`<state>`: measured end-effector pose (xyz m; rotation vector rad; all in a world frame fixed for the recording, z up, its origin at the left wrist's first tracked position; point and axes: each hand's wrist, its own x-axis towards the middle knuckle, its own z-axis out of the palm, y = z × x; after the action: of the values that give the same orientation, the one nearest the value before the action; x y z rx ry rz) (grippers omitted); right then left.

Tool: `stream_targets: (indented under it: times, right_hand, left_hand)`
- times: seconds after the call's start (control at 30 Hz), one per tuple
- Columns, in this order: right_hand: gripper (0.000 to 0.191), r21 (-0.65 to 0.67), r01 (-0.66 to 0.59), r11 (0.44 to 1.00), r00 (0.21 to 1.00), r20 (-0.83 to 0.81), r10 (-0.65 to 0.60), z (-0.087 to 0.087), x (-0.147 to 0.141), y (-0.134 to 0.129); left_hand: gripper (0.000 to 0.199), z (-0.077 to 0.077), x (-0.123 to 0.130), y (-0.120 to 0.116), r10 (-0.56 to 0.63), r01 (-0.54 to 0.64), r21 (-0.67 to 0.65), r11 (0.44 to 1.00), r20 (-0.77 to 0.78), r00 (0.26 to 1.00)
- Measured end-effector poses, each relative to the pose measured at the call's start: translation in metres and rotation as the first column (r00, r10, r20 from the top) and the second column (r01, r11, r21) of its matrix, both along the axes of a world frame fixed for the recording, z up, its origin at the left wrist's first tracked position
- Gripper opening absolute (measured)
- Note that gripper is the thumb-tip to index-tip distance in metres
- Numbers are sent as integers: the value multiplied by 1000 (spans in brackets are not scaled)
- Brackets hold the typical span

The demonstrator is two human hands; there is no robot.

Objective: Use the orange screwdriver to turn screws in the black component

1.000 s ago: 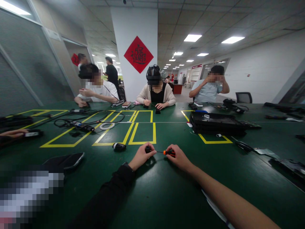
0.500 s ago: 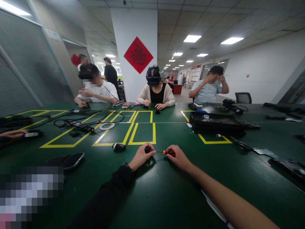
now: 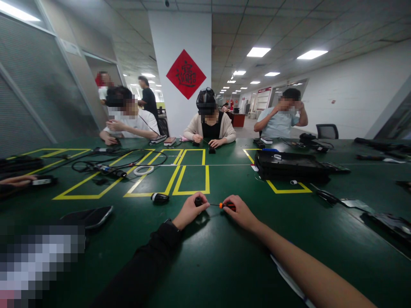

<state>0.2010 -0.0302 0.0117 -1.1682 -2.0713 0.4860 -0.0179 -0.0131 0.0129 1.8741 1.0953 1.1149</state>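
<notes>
Over the green table, my left hand is closed on a small black round part. To its right my right hand grips the black and orange handle of a screwdriver. The thin shaft points left, and its tip reaches the fingertips of my left hand; whether it touches the black part cannot be made out. A black and white bulb-shaped item lies on the table just left of my left hand.
Yellow tape outlines mark the table ahead. Cables and a white ring lie left, black trays right, a dark pouch near left. Three people sit opposite; another person's hand is at the far left edge.
Both my hands and the screwdriver stay nearly where they were. In the left background, the standing people have shifted slightly.
</notes>
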Motion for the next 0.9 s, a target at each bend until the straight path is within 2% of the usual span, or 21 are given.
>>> stream_targets:
  times: [0.23, 0.37, 0.67, 0.9]
  right_hand:
    - [15, -8, 8, 1000, 1000, -4, -8, -3, 0, 1]
    - [25, -11, -13, 1000, 999, 43, 13, -3, 0, 4]
    - [10, -7, -17, 1000, 1000, 1, 17, 2, 0, -1]
    - [14, -44, 4, 999, 1000, -10, -5, 2, -1, -2]
  left_hand:
    - [18, -1, 1, 1, -9, 9, -6, 1000, 20, 1000]
    - [17, 0, 1, 0, -26, 26, 2, 1000, 32, 999]
    - [16, 2, 1, -2, -18, 18, -3, 1000, 28, 999]
    - [18, 4, 1, -4, -6, 7, -40, 999, 21, 1000]
